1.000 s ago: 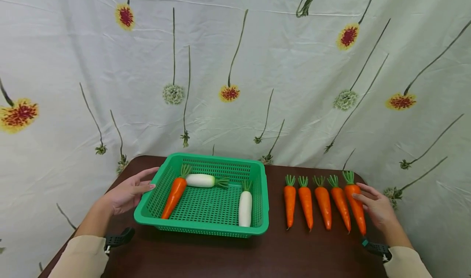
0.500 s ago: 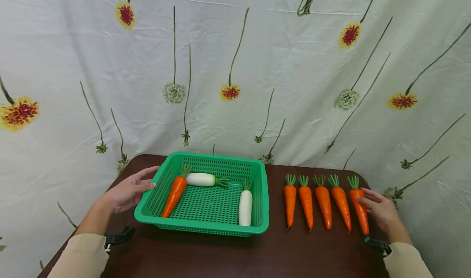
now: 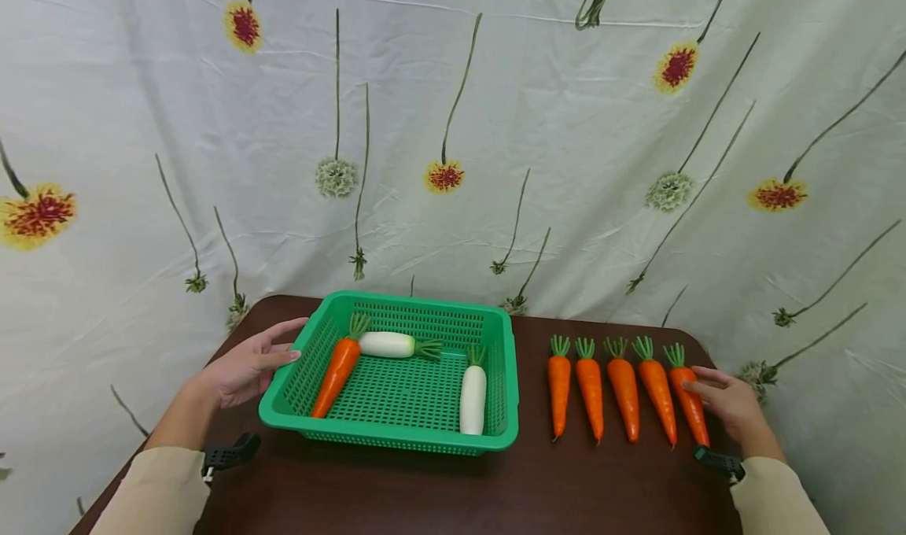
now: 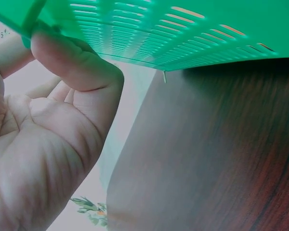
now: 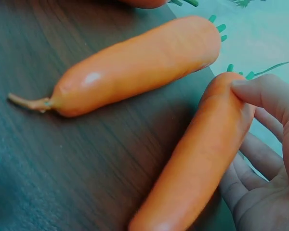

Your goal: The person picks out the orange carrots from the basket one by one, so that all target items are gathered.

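My left hand (image 3: 244,368) is at the left side of a green plastic basket (image 3: 396,440), pinching its rim between thumb and fingers. An orange carrot (image 3: 338,378) with a green top lies along the basket's left inside. Two white radishes with green tops share the basket: one radish (image 3: 385,344) across the back, another radish (image 3: 473,401) upright in view at the right. At the table's right end my right hand (image 3: 732,405) holds the upper part of a carrot (image 5: 188,159), thumb on its near face, fingers on its far side. This carrot is the rightmost of a row.
Several more carrots lie side by side left of the held one, tops toward the back: a carrot (image 3: 657,389), a carrot (image 3: 624,393), a carrot (image 3: 590,393) and a carrot (image 3: 558,393). The dark wooden table (image 3: 495,496) ends at a flowered cloth (image 3: 453,110).
My right hand has lowered the rightmost carrot into the row, shifting it right, then slightly back left beside its neighbour. The left hand and basket have stayed put.
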`<state>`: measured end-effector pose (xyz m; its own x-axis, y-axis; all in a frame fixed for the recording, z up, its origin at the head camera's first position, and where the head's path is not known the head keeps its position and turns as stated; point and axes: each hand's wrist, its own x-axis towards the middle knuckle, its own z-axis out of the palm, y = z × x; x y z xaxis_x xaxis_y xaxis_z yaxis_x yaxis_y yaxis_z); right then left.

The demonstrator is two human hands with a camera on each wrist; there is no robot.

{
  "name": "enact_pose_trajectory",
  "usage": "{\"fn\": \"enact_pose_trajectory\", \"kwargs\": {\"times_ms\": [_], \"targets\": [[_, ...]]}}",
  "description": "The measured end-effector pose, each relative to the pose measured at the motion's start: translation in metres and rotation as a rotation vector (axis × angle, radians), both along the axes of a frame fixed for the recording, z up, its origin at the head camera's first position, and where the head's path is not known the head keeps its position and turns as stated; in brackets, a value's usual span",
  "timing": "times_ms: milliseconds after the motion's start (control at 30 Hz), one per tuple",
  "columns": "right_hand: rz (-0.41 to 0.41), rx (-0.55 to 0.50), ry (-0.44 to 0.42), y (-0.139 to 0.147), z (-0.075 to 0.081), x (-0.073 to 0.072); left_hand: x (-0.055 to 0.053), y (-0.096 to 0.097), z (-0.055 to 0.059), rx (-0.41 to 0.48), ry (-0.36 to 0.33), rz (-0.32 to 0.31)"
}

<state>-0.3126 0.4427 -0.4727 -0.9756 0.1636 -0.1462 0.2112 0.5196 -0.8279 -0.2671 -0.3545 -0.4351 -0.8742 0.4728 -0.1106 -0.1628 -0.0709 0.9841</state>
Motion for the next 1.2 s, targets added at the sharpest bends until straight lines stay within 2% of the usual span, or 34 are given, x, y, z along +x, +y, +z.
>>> {"fn": "enact_pose_trajectory", "kwargs": {"times_ms": [200,467,867,1200], "targets": [[0.026,0.04,0.021,0.0,0.001,-0.001,0.0,0.001,0.002,-0.022,0.001,0.015],[0.028,0.083,0.004,-0.008,0.003,-0.001,0.002,0.003,0.004,-0.001,0.006,-0.011],[-0.026,0.089,-0.001,-0.014,0.004,0.002,0.001,0.002,0.004,0.002,-0.004,-0.022],[-0.064,0.101,0.029,-0.02,0.003,0.004,0.002,0.003,0.004,-0.025,0.005,0.003]]}}
